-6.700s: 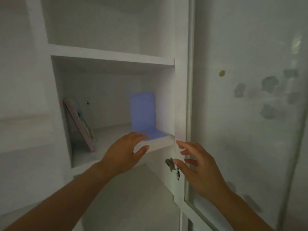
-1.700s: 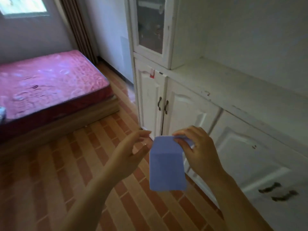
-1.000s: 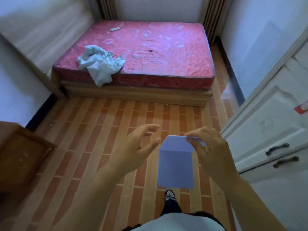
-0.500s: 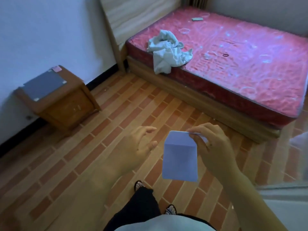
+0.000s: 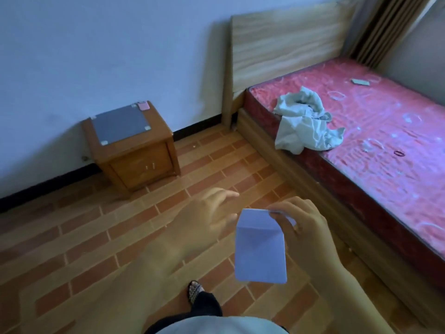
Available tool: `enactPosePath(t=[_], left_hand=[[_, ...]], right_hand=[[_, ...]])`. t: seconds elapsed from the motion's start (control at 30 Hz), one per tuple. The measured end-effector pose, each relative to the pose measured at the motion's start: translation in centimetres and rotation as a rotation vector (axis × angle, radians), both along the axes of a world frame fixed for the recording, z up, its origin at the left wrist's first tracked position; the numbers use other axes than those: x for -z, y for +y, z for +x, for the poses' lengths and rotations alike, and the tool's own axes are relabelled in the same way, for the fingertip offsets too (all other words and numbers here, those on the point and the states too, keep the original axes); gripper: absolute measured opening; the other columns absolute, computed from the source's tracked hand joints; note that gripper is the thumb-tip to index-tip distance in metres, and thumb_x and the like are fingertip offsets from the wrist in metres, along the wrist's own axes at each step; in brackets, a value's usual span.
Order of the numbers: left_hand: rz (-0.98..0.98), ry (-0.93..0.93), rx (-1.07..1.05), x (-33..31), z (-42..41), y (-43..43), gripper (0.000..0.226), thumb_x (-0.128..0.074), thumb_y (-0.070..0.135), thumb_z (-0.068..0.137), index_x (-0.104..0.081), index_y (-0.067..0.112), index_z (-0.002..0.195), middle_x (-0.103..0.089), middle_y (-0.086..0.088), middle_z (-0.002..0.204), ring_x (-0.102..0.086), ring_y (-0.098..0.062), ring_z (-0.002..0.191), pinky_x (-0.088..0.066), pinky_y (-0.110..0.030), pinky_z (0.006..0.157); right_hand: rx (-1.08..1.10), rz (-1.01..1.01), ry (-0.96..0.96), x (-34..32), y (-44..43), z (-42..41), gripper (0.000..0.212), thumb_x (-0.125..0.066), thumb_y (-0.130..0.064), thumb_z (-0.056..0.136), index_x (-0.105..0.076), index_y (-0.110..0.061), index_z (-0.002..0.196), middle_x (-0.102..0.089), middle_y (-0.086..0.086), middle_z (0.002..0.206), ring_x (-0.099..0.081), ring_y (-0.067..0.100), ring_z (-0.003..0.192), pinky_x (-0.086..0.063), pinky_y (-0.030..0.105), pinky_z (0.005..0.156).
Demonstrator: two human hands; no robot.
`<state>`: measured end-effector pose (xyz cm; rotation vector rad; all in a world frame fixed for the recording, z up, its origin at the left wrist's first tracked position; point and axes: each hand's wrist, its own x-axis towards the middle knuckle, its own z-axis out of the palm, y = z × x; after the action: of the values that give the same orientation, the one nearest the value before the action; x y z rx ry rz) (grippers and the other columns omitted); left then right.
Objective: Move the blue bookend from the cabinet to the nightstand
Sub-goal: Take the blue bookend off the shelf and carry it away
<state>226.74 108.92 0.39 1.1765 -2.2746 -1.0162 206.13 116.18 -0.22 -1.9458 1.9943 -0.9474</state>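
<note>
The blue bookend (image 5: 261,251) hangs in front of me above the floor, its long flat plate pointing down. My right hand (image 5: 305,227) pinches its bent top edge between thumb and fingers. To the left of it, my left hand (image 5: 204,222) is blurred, fingers spread, holding nothing and not touching the bookend. The wooden nightstand (image 5: 134,150) stands against the wall at the left, some way beyond my hands; a grey glass pane covers its top and a small pink item lies at its back corner.
A bed with a red mattress (image 5: 385,131) and a wooden headboard (image 5: 284,42) fills the right side. A crumpled pale cloth (image 5: 305,119) lies on the mattress. Brick-patterned floor (image 5: 96,237) stretches between me and the nightstand. My foot (image 5: 193,289) shows below.
My view has swung left, bringing the nightstand closer to the middle. The bookend stays held by my right hand; my left hand has let go and hovers beside it.
</note>
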Motion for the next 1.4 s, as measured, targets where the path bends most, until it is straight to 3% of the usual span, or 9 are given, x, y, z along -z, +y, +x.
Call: enactPosePath(t=[0.07, 0.3, 0.43, 0.57, 0.67, 0.87, 1.03, 1.23, 1.4], left_hand=[[-0.04, -0.024, -0.041, -1.2, 1.5, -3.2, 0.036, -0.054, 0.04, 0.087, -0.048, 0.037, 0.123, -0.046, 0.021, 0.125, -0.043, 0.005, 0.114, -0.04, -0.022, 0.094], [-0.085, -0.072, -0.219, -1.2, 7.1, -10.7, 0.036, -0.056, 0.035, 0.089, -0.048, 0.035, 0.124, -0.047, 0.018, 0.127, -0.048, -0.001, 0.111, -0.041, -0.022, 0.093], [-0.092, -0.086, -0.309, -0.6, 9.9, -13.5, 0.037, -0.055, 0.032, 0.089, -0.047, 0.032, 0.125, -0.046, 0.014, 0.129, -0.044, -0.005, 0.121, -0.04, -0.033, 0.099], [-0.062, -0.124, -0.409, 0.0, 11.5, -16.9, 0.041, -0.053, 0.035, 0.089, -0.043, 0.034, 0.129, -0.042, 0.018, 0.134, -0.039, 0.0, 0.122, -0.035, -0.018, 0.097], [-0.033, -0.167, -0.462, 0.5, 12.4, -20.6, 0.042, -0.051, 0.039, 0.09, -0.039, 0.038, 0.131, -0.036, 0.022, 0.138, -0.032, 0.004, 0.126, -0.032, -0.015, 0.095], [0.025, -0.153, -0.532, 1.3, 12.2, -31.2, 0.042, -0.052, 0.037, 0.089, -0.04, 0.037, 0.13, -0.039, 0.021, 0.136, -0.038, 0.003, 0.124, -0.04, -0.024, 0.1], [-0.001, -0.16, -0.565, 0.8, 11.9, -40.1, 0.041, -0.051, 0.038, 0.09, -0.041, 0.037, 0.129, -0.041, 0.02, 0.135, -0.039, 0.004, 0.121, -0.036, -0.016, 0.095], [0.023, -0.12, -0.653, 1.0, 13.2, -46.3, 0.044, -0.05, 0.039, 0.09, -0.036, 0.039, 0.132, -0.039, 0.021, 0.138, -0.035, 0.004, 0.126, -0.032, -0.018, 0.099], [0.018, -0.103, -0.693, 1.3, 16.4, -49.8, 0.043, -0.05, 0.038, 0.09, -0.038, 0.038, 0.131, -0.041, 0.022, 0.134, -0.031, 0.015, 0.117, -0.027, -0.009, 0.092]], right_hand=[[-0.024, -0.007, -0.013, -0.6, -3.9, 1.0, 0.015, -0.062, -0.011, 0.083, -0.069, -0.023, 0.091, -0.06, -0.013, 0.086, -0.049, 0.01, 0.08, -0.042, 0.023, 0.069], [-0.197, -0.079, -0.031, -2.6, -15.5, 5.6, 0.02, -0.053, -0.016, 0.081, -0.07, -0.016, 0.091, -0.066, 0.001, 0.088, -0.056, 0.022, 0.082, -0.048, 0.035, 0.067], [-0.291, -0.059, -0.044, -2.2, -21.2, 8.2, 0.015, -0.057, -0.014, 0.083, -0.069, -0.018, 0.09, -0.066, -0.001, 0.088, -0.054, 0.02, 0.083, -0.043, 0.026, 0.069], [-0.358, -0.003, -0.044, -1.1, -27.1, 9.9, 0.015, -0.06, -0.006, 0.084, -0.07, -0.015, 0.091, -0.066, 0.0, 0.09, -0.053, 0.019, 0.085, -0.038, 0.018, 0.068], [-0.395, 0.038, -0.068, -0.4, -32.0, 10.8, 0.017, -0.06, -0.004, 0.083, -0.07, -0.014, 0.093, -0.065, 0.0, 0.091, -0.052, 0.016, 0.084, -0.036, 0.015, 0.065], [-0.531, 0.031, -0.076, 0.7, -43.3, 11.0, 0.018, -0.062, -0.006, 0.083, -0.069, -0.02, 0.092, -0.064, -0.008, 0.091, -0.053, 0.014, 0.087, -0.039, 0.018, 0.071], [-0.605, 0.001, -0.069, 1.1, -53.0, 10.9, 0.019, -0.052, -0.019, 0.082, -0.069, -0.022, 0.09, -0.066, -0.007, 0.09, -0.052, 0.014, 0.084, -0.039, 0.017, 0.069], [-0.641, -0.013, -0.032, 1.0, -62.5, 12.7, 0.019, -0.061, -0.006, 0.082, -0.07, -0.019, 0.092, -0.066, -0.003, 0.089, -0.05, 0.014, 0.083, -0.036, 0.016, 0.069], [-0.63, 0.0, -0.018, 1.4, -67.5, 16.0, 0.017, -0.062, -0.006, 0.083, -0.071, -0.019, 0.09, -0.066, -0.004, 0.086, -0.051, 0.013, 0.081, -0.036, 0.014, 0.068]])
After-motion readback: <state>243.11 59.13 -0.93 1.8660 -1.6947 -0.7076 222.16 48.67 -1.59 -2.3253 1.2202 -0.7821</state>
